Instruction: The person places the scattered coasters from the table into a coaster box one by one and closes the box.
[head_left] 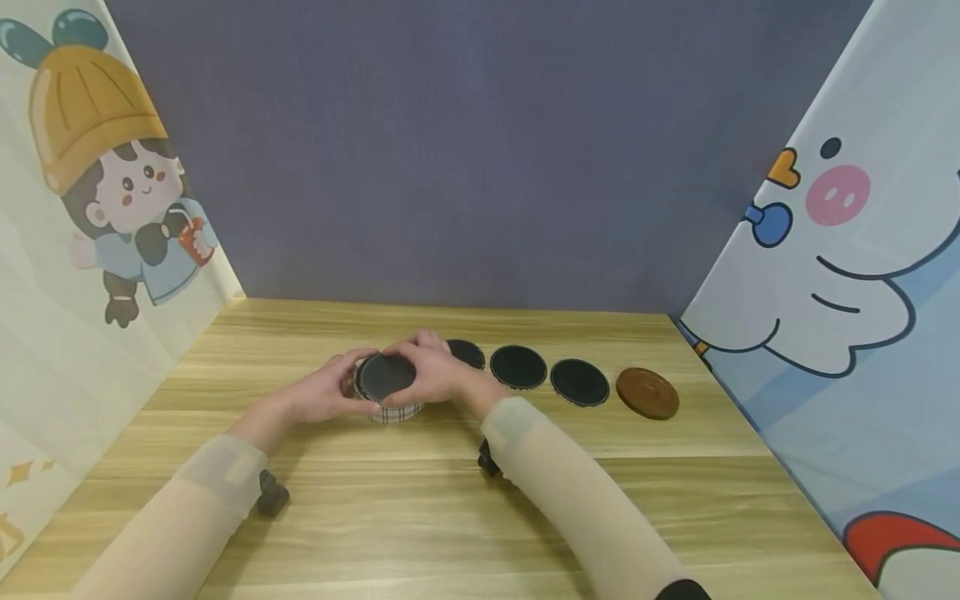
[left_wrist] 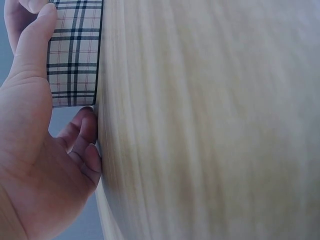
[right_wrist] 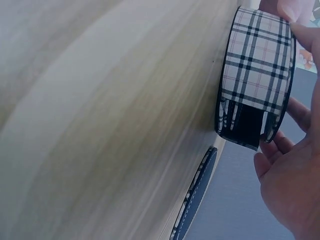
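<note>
A round holder with a plaid side [head_left: 395, 414] stands on the table, a black disc-shaped coaster [head_left: 386, 377] at its top. My left hand [head_left: 322, 392] grips the holder from the left, its thumb along the plaid wall [left_wrist: 75, 55]. From the right, my right hand [head_left: 435, 371] pinches the black coaster by its rim with thumb and fingers. The right wrist view shows a cut-out slot in the holder's plaid side [right_wrist: 255, 60] and the right hand [right_wrist: 295, 175] beside it. Whether the coaster is fully seated in the holder, I cannot tell.
Right of the holder, three black coasters [head_left: 518, 367] lie in a row, the nearest partly behind the right hand. A brown round disc [head_left: 648, 393] ends the row. A dark grey panel [head_left: 465, 167] stands behind the wooden table [head_left: 390, 517], with printed panels at both sides.
</note>
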